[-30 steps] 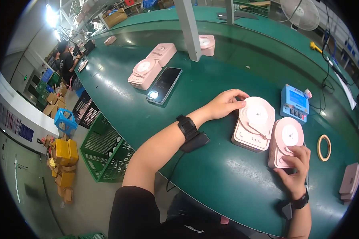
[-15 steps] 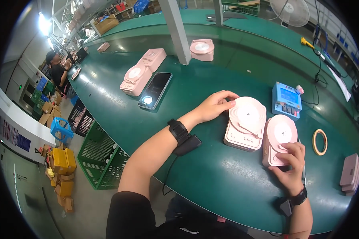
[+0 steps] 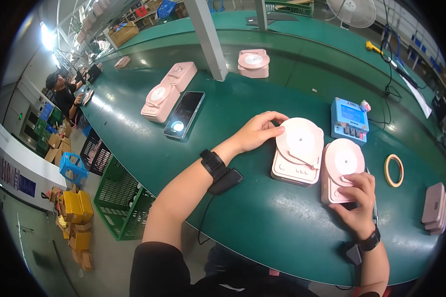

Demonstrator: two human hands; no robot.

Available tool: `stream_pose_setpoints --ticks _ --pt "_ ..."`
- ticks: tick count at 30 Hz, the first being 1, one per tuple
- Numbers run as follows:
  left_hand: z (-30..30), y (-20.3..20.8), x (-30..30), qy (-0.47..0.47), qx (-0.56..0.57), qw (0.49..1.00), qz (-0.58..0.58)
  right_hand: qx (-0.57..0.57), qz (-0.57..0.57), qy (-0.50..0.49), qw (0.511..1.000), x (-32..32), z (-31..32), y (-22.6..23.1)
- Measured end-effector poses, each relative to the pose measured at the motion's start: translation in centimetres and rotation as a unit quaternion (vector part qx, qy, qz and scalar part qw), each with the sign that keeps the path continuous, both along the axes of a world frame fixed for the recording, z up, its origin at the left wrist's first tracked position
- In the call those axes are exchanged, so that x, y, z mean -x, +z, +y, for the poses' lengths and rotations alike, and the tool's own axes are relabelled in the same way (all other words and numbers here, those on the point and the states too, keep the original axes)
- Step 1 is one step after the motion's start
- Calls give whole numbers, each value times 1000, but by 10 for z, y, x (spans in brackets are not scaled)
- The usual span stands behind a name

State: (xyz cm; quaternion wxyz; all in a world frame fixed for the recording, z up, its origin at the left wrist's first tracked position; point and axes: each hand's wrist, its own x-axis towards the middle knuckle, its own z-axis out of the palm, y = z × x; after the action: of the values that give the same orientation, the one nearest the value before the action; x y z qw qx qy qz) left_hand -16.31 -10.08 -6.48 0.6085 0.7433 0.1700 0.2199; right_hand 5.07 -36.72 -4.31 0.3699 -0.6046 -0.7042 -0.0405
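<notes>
Two pale pink mini record players stand side by side on the green table, each with a white-centred disc on top. My left hand has its thumb and fingers at the upper left edge of the left record player, by its disc. That one has a small tonearm and a row of buttons. My right hand is closed on the front end of the right record player, fingertips on its top and thumb at its near corner. Those fingers hide part of its front.
Close by are a blue meter box, a tape roll and stacked pink parts. A phone lies beside more pink players. A grey post rises behind. Left of the table stands a green crate; a co-worker sits farther off.
The view has shifted slightly, so the tabletop things sit a little farther left. Both hands keep their places on the two record players. The co-worker's arms have moved.
</notes>
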Motion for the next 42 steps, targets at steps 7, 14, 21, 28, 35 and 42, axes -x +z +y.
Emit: stream_pose_setpoints --ticks 7,14,21,28,35,42 --pt "0 -4 -3 -6 16 1000 0 -1 12 -1 1000 -4 -2 -6" --pt "4 1 2 -14 43 999 16 26 17 57 998 -13 -2 0" --pt "-5 6 -3 -6 21 1000 12 11 525 24 851 -12 0 -15" --pt "-5 4 -5 4 15 1000 23 47 593 31 803 -9 -3 -12" --pt "-4 6 -2 -1 17 1000 25 64 553 20 831 -5 -4 -11" --pt "-5 7 -4 3 21 1000 16 60 539 16 840 -5 -3 -12"
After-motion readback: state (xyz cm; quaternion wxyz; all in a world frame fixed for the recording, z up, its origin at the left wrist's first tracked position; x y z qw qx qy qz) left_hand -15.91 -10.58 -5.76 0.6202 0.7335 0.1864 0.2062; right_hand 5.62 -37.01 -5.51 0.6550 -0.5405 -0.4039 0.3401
